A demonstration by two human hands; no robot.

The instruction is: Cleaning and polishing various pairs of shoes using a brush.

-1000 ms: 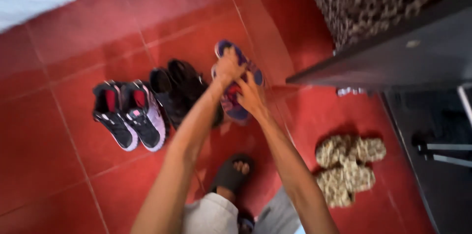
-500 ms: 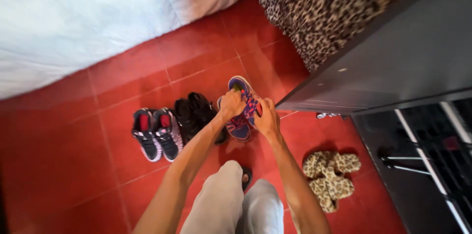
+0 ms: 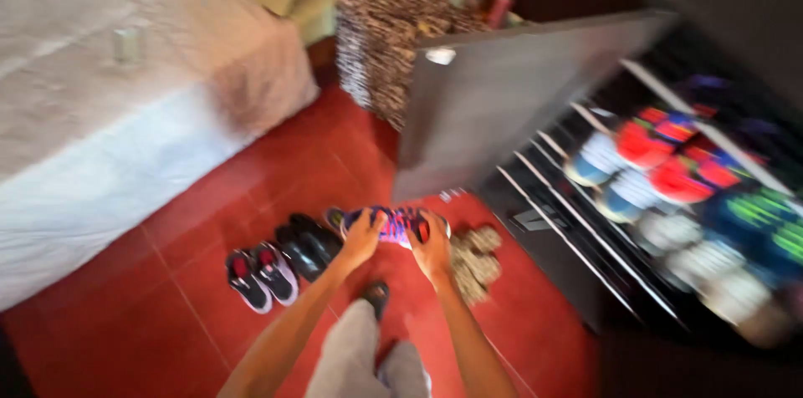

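Both hands grasp the purple-red sneakers (image 3: pixel 391 225), left hand (image 3: pixel 361 239) and right hand (image 3: pixel 432 246), lifted off the red floor (image 3: pixel 167 314) just left of the open shoe rack (image 3: pixel 669 222). Judging by this, pickup is done, placing is not. Two more pairs and leopard slippers (image 3: pixel 473 252) sit on the floor left of the rack.

Motion blur smears the rows of colourful shoes (image 3: pixel 669 172) on the dark open shoe rack (image 3: pixel 585 256), whose right end the picture's edge cuts off, and the fingers (image 3: pixel 368 227) half hide the purple-and-red sneakers (image 3: pixel 393 224).
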